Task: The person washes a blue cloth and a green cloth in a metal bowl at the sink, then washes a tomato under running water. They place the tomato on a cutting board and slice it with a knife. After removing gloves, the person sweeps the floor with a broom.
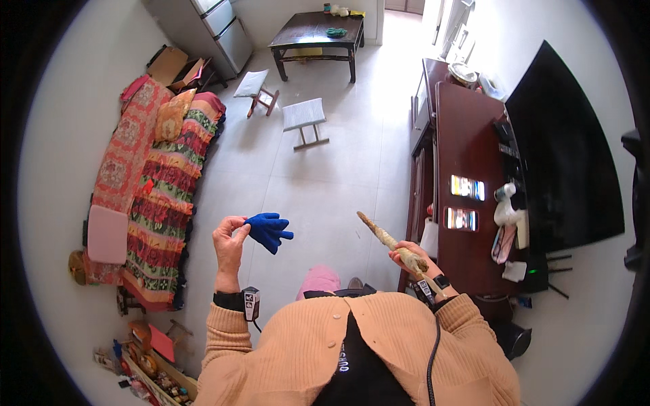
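Observation:
My left hand pinches a blue fabric glove between thumb and fingertips. The glove's fingers point to the right, over the floor. In my right hand is a long, thin, brownish-white stick-like thing that seems wrapped in film or tape. Its narrow brown end points up and left, and its thick end sticks out past my thumb. A pale strip hangs from that thick end towards my wrist. What the stick is made of, I cannot tell.
On the right, a dark red wooden cabinet bears two lit phones and a large television. A sofa with a striped cover runs along the left. Ahead are two folding stools and a dark low table.

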Available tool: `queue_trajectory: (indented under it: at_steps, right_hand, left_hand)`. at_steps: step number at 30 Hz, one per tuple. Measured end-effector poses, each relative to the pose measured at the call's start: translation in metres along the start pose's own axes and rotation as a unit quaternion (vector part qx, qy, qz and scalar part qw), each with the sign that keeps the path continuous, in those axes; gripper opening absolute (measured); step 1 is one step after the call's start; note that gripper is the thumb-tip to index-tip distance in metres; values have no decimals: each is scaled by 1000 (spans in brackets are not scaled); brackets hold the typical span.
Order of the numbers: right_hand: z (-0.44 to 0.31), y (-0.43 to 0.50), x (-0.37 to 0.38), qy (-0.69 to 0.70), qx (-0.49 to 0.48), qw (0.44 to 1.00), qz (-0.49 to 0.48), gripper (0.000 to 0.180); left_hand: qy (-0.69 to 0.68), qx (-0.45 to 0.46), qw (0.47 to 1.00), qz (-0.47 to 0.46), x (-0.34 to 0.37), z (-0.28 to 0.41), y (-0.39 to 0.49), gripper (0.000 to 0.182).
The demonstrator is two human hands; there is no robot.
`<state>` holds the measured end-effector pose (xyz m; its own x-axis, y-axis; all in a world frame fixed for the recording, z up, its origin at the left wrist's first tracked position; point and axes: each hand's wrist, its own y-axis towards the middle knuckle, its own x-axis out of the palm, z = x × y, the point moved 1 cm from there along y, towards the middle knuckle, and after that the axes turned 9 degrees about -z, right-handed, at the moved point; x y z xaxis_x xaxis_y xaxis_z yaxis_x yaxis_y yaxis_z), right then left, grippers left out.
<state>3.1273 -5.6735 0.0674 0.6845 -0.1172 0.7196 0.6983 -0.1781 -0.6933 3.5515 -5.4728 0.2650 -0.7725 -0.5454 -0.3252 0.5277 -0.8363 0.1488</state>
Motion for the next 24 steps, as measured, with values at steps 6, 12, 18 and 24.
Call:
queue_trajectory:
  at_steps: [6,12,18,24]
  right_hand:
    - [-111,64,50,24,-34,999,16,28]
    - [-198,77,107,69,-59,996,22,24]
    - [-269,93,150,72,-128,988,47,21]
    - [-380,142,145,23,-108,992,57,19]
  left_hand:
    - [-63,-37,993,-90,34,-51,167,6]
    - [-88,-23,966,-243,103,-69,360,7]
    - [174,142,949,-220,206,-43,543,9]
    - [-34,91,935,-342,317,-17,686,8]
